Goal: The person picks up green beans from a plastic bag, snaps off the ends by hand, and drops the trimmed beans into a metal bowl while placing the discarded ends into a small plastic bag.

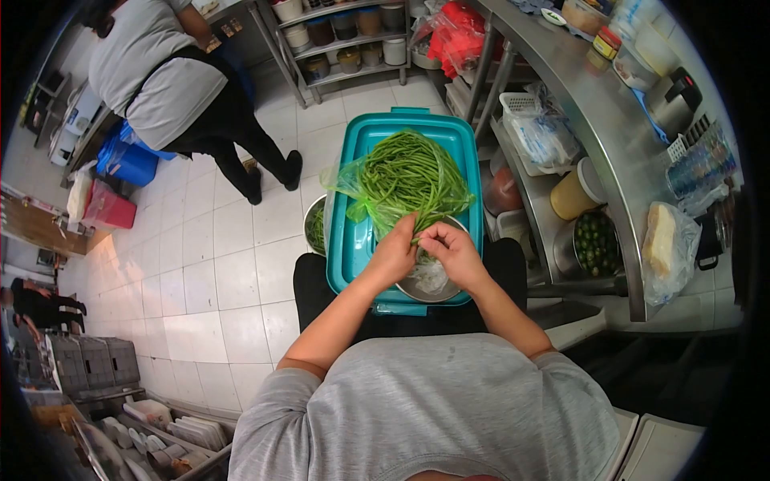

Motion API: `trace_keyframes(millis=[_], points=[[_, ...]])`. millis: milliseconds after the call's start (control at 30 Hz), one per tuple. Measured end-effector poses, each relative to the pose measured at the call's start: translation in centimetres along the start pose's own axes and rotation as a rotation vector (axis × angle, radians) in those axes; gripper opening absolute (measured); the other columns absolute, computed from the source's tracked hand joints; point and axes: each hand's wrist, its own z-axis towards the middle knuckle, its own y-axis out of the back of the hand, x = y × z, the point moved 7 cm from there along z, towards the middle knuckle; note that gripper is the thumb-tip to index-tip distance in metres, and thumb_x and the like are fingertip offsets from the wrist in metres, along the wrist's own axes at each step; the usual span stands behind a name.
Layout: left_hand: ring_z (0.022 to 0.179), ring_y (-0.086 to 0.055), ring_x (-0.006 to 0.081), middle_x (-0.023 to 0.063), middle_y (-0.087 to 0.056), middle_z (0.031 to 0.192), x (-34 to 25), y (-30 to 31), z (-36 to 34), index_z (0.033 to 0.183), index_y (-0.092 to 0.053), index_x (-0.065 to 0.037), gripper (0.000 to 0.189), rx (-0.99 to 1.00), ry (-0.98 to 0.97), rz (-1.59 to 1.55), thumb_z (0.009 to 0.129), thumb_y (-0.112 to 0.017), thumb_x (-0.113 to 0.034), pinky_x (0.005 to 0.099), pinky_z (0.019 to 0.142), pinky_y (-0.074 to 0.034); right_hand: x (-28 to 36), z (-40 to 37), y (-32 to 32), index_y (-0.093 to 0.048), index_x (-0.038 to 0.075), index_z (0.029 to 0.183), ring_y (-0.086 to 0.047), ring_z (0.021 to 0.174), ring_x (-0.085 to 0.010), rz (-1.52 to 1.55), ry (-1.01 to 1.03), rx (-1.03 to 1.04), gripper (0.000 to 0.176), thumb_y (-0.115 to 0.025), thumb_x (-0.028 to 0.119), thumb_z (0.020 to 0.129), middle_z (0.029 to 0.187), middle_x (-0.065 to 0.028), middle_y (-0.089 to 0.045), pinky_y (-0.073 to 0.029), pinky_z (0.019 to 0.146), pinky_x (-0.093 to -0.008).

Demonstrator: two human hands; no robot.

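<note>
A large heap of long green beans (409,172) lies in a thin green-tinted plastic bag (346,180) on a teal plastic lid (350,268) over my lap. My left hand (396,250) is closed around a few green beans at the heap's near edge. Close beside it, my right hand (451,255) pinches at the ends of those beans, its fingertips nearly touching the left ones. Below both hands sits a metal bowl (439,297) with crumpled clear plastic in it, partly hidden by my hands. Another metal bowl (308,227), holding cut green pieces, stands left of the lid.
At right, a steel table (589,104) carries containers and a bagged pale block (662,240); its lower shelf holds a tub (571,196) and a bowl of small green produce (595,250). A person (172,88) stands at upper left, another (44,305) farther left.
</note>
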Motion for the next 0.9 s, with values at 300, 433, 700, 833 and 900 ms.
trace_keyframes(millis=[300, 433, 700, 833, 900], points=[[0.105, -0.051, 0.0453, 0.0281, -0.051, 0.116, -0.2, 0.2, -0.3, 0.127, -0.040, 0.005, 0.048, -0.025, -0.061, 0.108, 0.081, -0.052, 0.000, 0.0453, 0.084, -0.045, 3.3, -0.6, -0.1, -0.060, 0.000, 0.089, -0.048, 0.071, -0.0066, -0.443, 0.248, -0.004, 0.007, -0.063, 0.005, 0.085, 0.082, 0.0003, -0.052, -0.040, 0.065, -0.0217], [0.105, -0.052, 0.0452, 0.0278, -0.051, 0.117, -0.5, 0.3, -0.3, 0.127, -0.040, 0.005, 0.050, -0.024, -0.055, 0.131, 0.080, -0.052, 0.001, 0.0451, 0.083, -0.046, 1.2, -0.5, -0.6, -0.061, 0.001, 0.087, -0.049, 0.069, -0.0070, -0.110, 0.090, 0.126, 0.007, -0.063, 0.007, 0.085, 0.080, -0.0017, -0.053, -0.040, 0.061, -0.0226], [0.107, -0.053, 0.0426, 0.0279, -0.054, 0.114, 1.0, 0.4, 0.1, 0.127, -0.042, 0.002, 0.042, -0.037, 0.043, -0.152, 0.088, -0.055, -0.008, 0.0416, 0.087, -0.044, 3.3, -0.5, 0.9, -0.060, -0.001, 0.093, -0.052, 0.070, -0.0118, -0.402, 0.298, 0.025, 0.013, -0.063, 0.009, 0.085, 0.076, -0.0053, -0.055, -0.042, 0.064, -0.0256], [0.106, -0.053, 0.0422, 0.0272, -0.056, 0.111, 1.1, 0.9, 0.0, 0.125, -0.044, 0.001, 0.039, -0.014, 0.060, -0.195, 0.090, -0.055, -0.011, 0.0414, 0.088, -0.044, 4.1, -0.5, 2.4, -0.062, 0.001, 0.091, -0.052, 0.071, -0.0167, -0.560, 0.296, -0.176, 0.012, -0.065, 0.009, 0.083, 0.080, -0.0058, -0.053, -0.043, 0.065, -0.0282], [0.105, -0.054, 0.0401, 0.0253, -0.057, 0.111, 1.0, 0.9, 0.0, 0.126, -0.045, 0.001, 0.039, 0.001, 0.038, -0.140, 0.091, -0.055, -0.012, 0.0399, 0.087, -0.044, 5.0, -0.5, 2.4, -0.061, 0.001, 0.089, -0.051, 0.074, -0.0142, -0.553, 0.351, -0.257, 0.008, -0.064, 0.004, 0.082, 0.079, -0.0050, -0.053, -0.042, 0.065, -0.0262]])
